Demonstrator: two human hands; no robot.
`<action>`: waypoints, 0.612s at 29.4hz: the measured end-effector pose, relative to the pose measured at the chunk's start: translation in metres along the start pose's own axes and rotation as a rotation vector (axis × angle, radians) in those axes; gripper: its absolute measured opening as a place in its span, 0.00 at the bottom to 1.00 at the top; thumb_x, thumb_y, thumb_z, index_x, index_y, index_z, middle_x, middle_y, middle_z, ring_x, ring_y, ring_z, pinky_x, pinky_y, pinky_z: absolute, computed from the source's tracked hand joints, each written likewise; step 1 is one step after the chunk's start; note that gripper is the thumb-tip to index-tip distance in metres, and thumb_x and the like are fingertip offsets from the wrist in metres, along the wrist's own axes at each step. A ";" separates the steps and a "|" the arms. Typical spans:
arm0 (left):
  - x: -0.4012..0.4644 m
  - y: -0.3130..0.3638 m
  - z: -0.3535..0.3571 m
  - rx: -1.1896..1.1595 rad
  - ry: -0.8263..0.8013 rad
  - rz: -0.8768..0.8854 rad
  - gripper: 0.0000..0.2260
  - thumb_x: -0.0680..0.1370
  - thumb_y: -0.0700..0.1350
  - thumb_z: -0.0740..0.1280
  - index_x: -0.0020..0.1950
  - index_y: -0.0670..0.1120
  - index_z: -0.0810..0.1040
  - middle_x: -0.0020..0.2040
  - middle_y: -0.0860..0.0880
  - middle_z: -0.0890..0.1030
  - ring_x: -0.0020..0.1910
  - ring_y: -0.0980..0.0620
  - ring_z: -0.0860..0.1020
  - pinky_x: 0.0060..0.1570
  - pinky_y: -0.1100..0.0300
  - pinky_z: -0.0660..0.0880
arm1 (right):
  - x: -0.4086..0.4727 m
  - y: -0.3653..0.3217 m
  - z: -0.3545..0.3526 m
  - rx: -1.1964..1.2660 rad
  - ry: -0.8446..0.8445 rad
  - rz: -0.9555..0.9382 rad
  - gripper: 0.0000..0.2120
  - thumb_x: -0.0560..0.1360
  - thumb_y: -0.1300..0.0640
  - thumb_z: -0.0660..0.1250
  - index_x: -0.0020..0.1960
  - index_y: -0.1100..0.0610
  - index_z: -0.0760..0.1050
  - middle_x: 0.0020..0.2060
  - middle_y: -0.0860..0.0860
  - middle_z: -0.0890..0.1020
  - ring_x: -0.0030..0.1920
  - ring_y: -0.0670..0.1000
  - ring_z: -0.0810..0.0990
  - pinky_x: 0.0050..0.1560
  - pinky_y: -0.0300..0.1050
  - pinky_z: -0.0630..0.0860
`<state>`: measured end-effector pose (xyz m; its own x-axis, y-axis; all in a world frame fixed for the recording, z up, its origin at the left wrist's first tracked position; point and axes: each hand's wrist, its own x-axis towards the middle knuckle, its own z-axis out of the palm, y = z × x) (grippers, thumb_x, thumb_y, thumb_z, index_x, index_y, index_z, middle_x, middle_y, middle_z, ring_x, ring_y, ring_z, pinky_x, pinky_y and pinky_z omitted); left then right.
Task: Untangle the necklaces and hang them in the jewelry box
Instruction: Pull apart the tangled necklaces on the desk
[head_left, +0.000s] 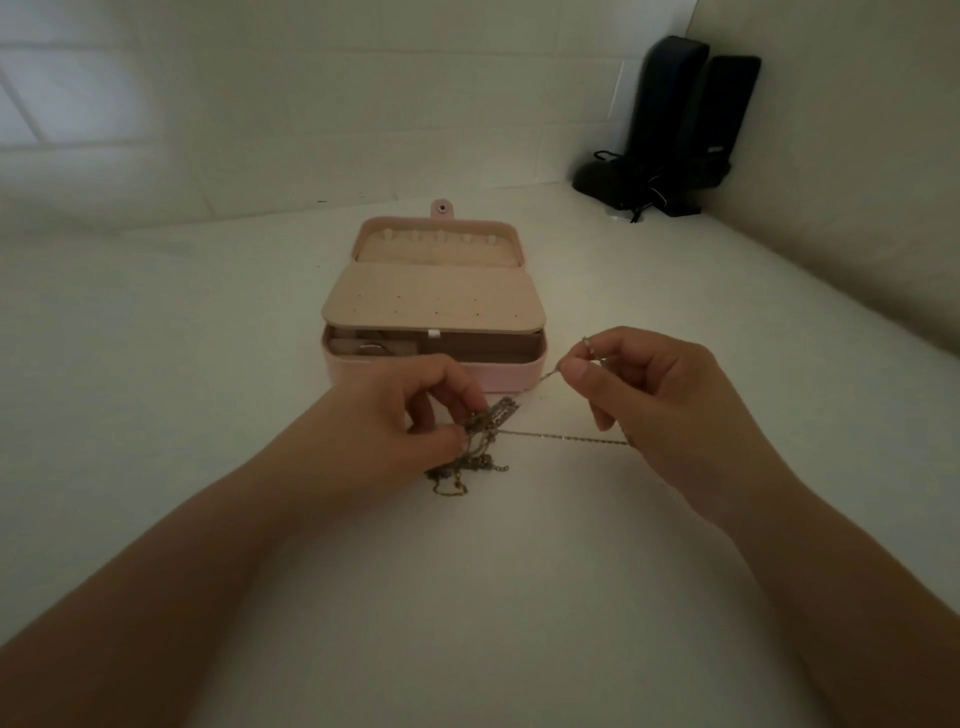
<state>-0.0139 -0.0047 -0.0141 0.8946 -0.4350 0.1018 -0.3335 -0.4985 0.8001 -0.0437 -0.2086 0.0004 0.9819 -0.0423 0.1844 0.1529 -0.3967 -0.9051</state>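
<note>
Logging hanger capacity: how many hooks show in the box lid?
5, in a row across the open lid of the box: at. None looks hidden.

- The knot (480, 439) is a dim clump; how many chains are in it, and which strand runs where, cannot be told.
- The left hand (410, 415) covers the knot's left part, and its fingertips hide where they grip.
- The right hand (654, 400) hides the far end of the chain (561, 437) behind its palm.
- The box (434, 306) has its front wall partly behind the left hand; a flap covers most of its tray, and the things in the tray are too dark to name.
- The dark objects (675, 130) in the corner are blurred.
- Both forearms are cut off by the bottom edge.
</note>
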 end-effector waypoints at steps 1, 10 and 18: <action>0.000 0.000 0.001 0.006 -0.010 -0.013 0.12 0.71 0.39 0.69 0.40 0.58 0.77 0.33 0.64 0.78 0.27 0.63 0.74 0.32 0.73 0.70 | 0.000 0.000 0.001 -0.069 0.009 -0.025 0.05 0.73 0.56 0.68 0.39 0.51 0.79 0.26 0.58 0.74 0.21 0.41 0.68 0.26 0.27 0.62; 0.000 0.008 -0.006 -0.483 -0.063 -0.044 0.02 0.75 0.43 0.64 0.42 0.48 0.74 0.28 0.48 0.79 0.21 0.52 0.71 0.23 0.64 0.68 | 0.001 0.005 0.003 -0.033 -0.102 0.139 0.09 0.73 0.54 0.68 0.34 0.51 0.77 0.21 0.41 0.75 0.24 0.43 0.68 0.28 0.35 0.67; 0.003 0.001 -0.002 -0.373 -0.003 -0.104 0.06 0.78 0.45 0.61 0.42 0.51 0.75 0.22 0.47 0.73 0.17 0.51 0.66 0.18 0.66 0.64 | 0.003 0.004 0.001 -0.113 0.028 0.087 0.08 0.75 0.51 0.65 0.38 0.51 0.76 0.23 0.47 0.78 0.21 0.42 0.67 0.25 0.33 0.66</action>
<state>-0.0113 -0.0047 -0.0115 0.9170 -0.3988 0.0076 -0.1096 -0.2336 0.9661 -0.0401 -0.2095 -0.0030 0.9872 -0.1065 0.1189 0.0518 -0.4907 -0.8698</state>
